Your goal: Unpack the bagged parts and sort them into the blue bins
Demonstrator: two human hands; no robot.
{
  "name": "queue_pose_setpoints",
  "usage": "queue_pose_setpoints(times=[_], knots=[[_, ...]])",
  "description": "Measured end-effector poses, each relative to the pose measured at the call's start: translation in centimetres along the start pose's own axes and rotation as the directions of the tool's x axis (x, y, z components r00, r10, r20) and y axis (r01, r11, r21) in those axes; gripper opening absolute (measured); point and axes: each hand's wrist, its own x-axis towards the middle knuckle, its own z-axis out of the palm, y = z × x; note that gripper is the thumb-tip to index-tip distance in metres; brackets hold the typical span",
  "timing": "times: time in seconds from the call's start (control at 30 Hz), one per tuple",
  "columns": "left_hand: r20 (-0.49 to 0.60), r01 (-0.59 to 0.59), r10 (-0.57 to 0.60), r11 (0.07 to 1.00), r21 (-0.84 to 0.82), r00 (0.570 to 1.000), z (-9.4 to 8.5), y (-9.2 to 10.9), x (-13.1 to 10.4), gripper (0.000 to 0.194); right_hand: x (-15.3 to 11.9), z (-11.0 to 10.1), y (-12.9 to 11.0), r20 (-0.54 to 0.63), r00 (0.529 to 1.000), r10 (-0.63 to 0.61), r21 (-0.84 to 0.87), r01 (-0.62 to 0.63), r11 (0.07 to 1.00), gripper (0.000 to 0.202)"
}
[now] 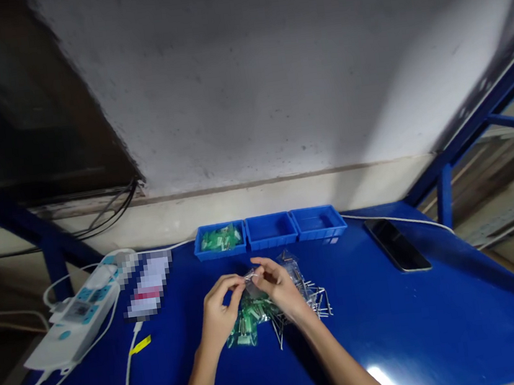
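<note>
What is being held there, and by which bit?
It looks like a small clear bag, pinched near its top edge: left grip on one side, right grip on the other.

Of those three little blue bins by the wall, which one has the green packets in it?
The leftmost bin, at the charging-cable end: green packets lie inside. None show in the middle bin or right bin.

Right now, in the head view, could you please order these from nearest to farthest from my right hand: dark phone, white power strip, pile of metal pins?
1. Metal pins: right beside the right hand.
2. Dark phone: toward the right.
3. White power strip: far left.
</note>
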Motion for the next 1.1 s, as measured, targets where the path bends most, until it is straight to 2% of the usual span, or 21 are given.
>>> queue_pose_setpoints(times=[0.07,0.2,0.3,0.4,0.47,0.53,0.6,0.7,0.8,0.87,0.93,1.03,1.1], knots=[[0.041,0.034,-0.033,0.999,-0.026,0.999,0.0,0.1,0.0,0.016,0.2,-0.4,0.3,-0.031,0.999,-0.039,-0.006,0.039,0.999,0.043],[0.085,0.179,-0.170,0.977,-0.114,0.982,0.6,-0.4,-0.2,0.024,0.5,-0.7,0.8,-0.062,0.989,-0.138,-0.183,0.124,0.975,0.021],[0.057,0.299,-0.294,0.929,-0.217,0.954,1.2,-0.9,-0.3,0.037,0.1,-0.4,0.7,0.003,0.953,-0.302,-0.357,0.283,0.890,0.009],[0.046,0.384,-0.388,0.877,-0.288,0.921,1.6,-1.3,-0.6,0.038,-0.6,0.0,0.3,0.084,0.911,-0.403,-0.487,0.390,0.781,0.021],[-0.002,0.403,-0.427,0.855,-0.326,0.904,1.6,-1.5,-0.7,0.032,-0.9,0.2,0.2,0.084,0.911,-0.405,-0.536,0.384,0.752,0.027],[-0.099,0.379,-0.435,0.859,-0.344,0.895,1.6,-1.8,-0.7,0.030,-0.9,0.3,0.3,0.056,0.923,-0.381,-0.540,0.349,0.766,0.027],[-0.199,0.318,-0.391,0.894,-0.316,0.899,1.4,-1.9,-0.7,0.026,-0.7,0.3,0.4,0.023,0.944,-0.330,-0.479,0.300,0.825,0.020],[-0.281,0.149,-0.196,0.972,-0.180,0.940,1.2,-1.7,-0.7,0.014,-0.4,0.4,0.4,-0.045,0.985,-0.169,-0.205,0.156,0.966,0.019],[-0.254,-0.032,0.032,0.999,0.007,0.967,1.1,-1.1,-1.0,0.011,-0.4,0.9,0.2,-0.036,0.999,0.020,0.134,-0.015,0.991,0.027],[-0.215,-0.087,0.106,0.992,0.094,0.971,1.2,-0.7,-1.1,0.015,-0.5,1.3,0.1,0.000,0.998,0.059,0.234,-0.057,0.970,0.027],[-0.179,-0.103,0.129,0.984,0.148,0.975,1.2,-0.6,-1.1,0.016,-0.6,1.5,0.2,-0.023,0.999,0.033,0.244,-0.027,0.969,0.032],[-0.109,-0.069,0.104,0.955,0.290,0.988,1.2,-1.2,-0.1,0.019,-0.2,1.0,0.6,-0.191,0.981,-0.029,0.161,0.060,0.985,0.041],[-0.062,-0.035,0.071,0.888,0.458,0.996,1.1,-1.9,1.1,0.030,0.3,0.2,0.9,-0.315,0.947,-0.067,0.080,0.097,0.992,0.040]])
